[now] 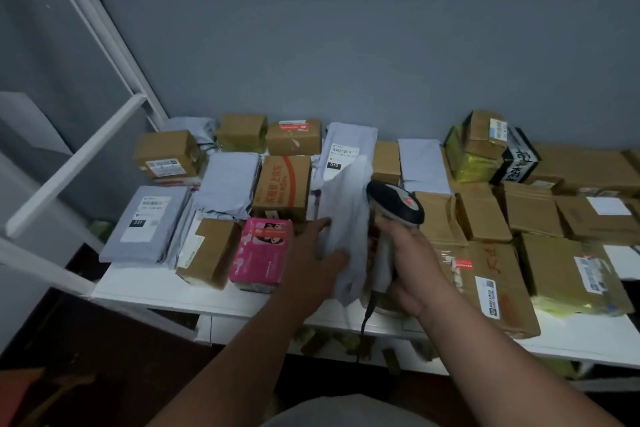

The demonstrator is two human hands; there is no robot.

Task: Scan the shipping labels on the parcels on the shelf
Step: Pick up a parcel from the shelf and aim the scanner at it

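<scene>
White plastic, a soft mailer bag (346,225), stands lifted at the middle of the shelf (173,291); the left hand (318,246) pinches its near left edge. Just right of it, the right hand (405,263) grips a scanner (398,208) by the handle, head pointing far. Brown boxes (485,270) and grey bags (145,222) cover the shelf left and right; a pink box (259,253) lies near the left hand.

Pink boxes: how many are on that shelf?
1. The pink box sits at the shelf's front edge, just left of the left hand. Others may be hidden.
</scene>
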